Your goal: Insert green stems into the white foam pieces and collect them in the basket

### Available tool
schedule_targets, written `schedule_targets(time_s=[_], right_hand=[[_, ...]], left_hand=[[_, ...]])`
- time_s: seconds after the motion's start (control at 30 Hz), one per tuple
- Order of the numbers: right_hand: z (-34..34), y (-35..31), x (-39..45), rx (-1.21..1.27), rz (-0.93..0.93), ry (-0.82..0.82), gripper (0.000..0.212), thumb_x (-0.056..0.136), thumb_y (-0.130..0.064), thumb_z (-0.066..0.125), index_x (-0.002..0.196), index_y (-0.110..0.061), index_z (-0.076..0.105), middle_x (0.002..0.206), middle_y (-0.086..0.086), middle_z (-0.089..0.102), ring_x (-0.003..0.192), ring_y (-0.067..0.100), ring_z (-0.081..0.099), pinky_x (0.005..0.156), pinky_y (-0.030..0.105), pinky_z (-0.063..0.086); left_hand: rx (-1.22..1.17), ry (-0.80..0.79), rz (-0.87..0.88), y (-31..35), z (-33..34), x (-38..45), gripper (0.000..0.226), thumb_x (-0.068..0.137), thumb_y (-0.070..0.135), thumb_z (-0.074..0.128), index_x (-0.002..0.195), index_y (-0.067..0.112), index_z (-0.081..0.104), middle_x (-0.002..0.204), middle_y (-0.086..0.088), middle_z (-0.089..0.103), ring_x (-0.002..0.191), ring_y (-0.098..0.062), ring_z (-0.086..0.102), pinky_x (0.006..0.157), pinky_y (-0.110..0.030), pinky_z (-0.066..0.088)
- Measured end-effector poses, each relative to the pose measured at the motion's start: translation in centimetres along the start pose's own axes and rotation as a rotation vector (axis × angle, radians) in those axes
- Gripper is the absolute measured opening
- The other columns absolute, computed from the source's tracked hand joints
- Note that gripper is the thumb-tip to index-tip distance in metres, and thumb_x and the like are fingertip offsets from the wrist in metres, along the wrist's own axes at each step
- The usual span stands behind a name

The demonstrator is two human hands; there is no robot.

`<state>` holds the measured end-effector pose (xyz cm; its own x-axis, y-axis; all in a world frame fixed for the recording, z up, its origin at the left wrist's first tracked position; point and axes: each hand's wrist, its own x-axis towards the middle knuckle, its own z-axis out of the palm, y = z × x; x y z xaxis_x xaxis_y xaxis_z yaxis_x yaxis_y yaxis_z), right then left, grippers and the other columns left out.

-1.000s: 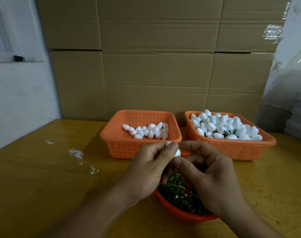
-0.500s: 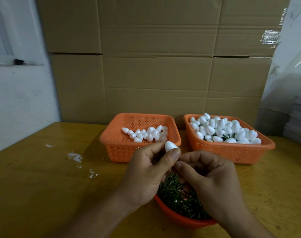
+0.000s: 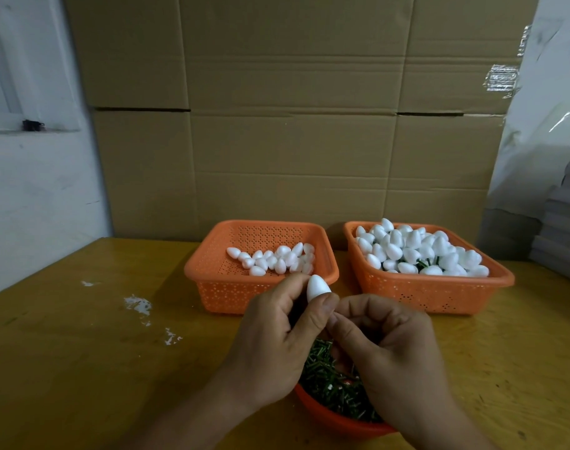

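Pinched between left hand (image 3: 270, 336) fingers: foam piece (image 3: 316, 288); right hand (image 3: 387, 345) fingers curled just beside, contents hidden.

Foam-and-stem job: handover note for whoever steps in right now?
Left hand: grip pinches one white foam piece, pointed end up.
Right hand: fingers curled against the foam's underside; whether they hold a stem is hidden.
Green stems sit in the orange bowl beneath both hands.
Left basket: a small batch of plain foam pieces.
Right basket: heaped foam pieces, some stems showing, so many look done.
Left: finish this piece, drop it in the right basket, work through the left basket.
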<state>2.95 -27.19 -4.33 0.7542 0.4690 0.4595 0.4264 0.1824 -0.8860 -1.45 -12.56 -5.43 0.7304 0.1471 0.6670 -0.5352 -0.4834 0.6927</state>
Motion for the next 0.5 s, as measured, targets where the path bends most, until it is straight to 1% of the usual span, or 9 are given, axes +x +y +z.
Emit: schedule_targets(time_s=[0.03,0.13,0.23,0.3,0.43,0.5], right_hand=[[0.04,0.03,-0.01,0.005,0.002,-0.001,0.015,0.070,-0.037,0.071,0.078,-0.025,0.076,0.058,0.010,0.068,0.045,0.013,0.059,0.046,0.022,0.047],[0.09,0.18,0.01,0.008,-0.003,-0.007,0.014,0.071,-0.036,0.070,0.078,-0.026,0.076,0.058,0.009,0.068,0.045,0.012,0.060,0.046,0.020,0.047],[0.02,0.32,0.06,0.013,-0.001,-0.018,0.016,0.071,-0.040,0.071,0.078,-0.026,0.076,0.059,0.008,0.069,0.045,0.010,0.060,0.046,0.018,0.047],[-0.06,0.52,0.13,0.022,0.008,-0.012,0.019,0.070,-0.042,0.072,0.078,-0.024,0.076,0.060,0.009,0.070,0.047,0.010,0.061,0.047,0.018,0.047],[-0.24,0.86,0.41,0.033,0.013,-0.002,0.017,0.073,-0.036,0.072,0.077,-0.020,0.076,0.063,0.012,0.070,0.048,0.012,0.060,0.047,0.020,0.047],[-0.41,0.94,0.47,0.015,0.005,-0.001,0.017,0.075,-0.036,0.073,0.076,-0.019,0.076,0.060,0.013,0.069,0.048,0.012,0.059,0.047,0.021,0.047]], left_hand=[[-0.008,-0.001,-0.005,0.03,0.03,0.00,0.038,0.096,0.053,0.053,0.082,0.018,0.057,0.062,0.003,0.054,0.053,-0.014,0.048,0.047,-0.040,0.042],[-0.040,-0.008,-0.011,0.09,0.15,-0.06,0.034,0.098,0.046,0.052,0.083,0.016,0.057,0.063,0.008,0.056,0.056,-0.004,0.053,0.051,-0.025,0.043],[-0.084,-0.023,-0.022,0.06,0.29,-0.16,0.029,0.100,0.040,0.052,0.084,0.016,0.057,0.066,0.012,0.059,0.058,-0.002,0.057,0.055,-0.015,0.045],[-0.112,-0.038,-0.035,0.07,0.24,-0.20,0.029,0.100,0.039,0.052,0.085,0.015,0.059,0.063,0.015,0.057,0.055,0.001,0.054,0.055,-0.012,0.043],[-0.168,-0.065,-0.069,0.08,-0.02,-0.05,0.035,0.099,0.043,0.054,0.095,0.010,0.064,0.059,0.018,0.058,0.054,0.003,0.054,0.054,-0.010,0.042],[-0.186,-0.100,-0.072,0.21,-0.06,-0.03,0.032,0.102,0.036,0.053,0.096,0.006,0.062,0.061,0.021,0.060,0.055,0.005,0.057,0.055,-0.008,0.043]])
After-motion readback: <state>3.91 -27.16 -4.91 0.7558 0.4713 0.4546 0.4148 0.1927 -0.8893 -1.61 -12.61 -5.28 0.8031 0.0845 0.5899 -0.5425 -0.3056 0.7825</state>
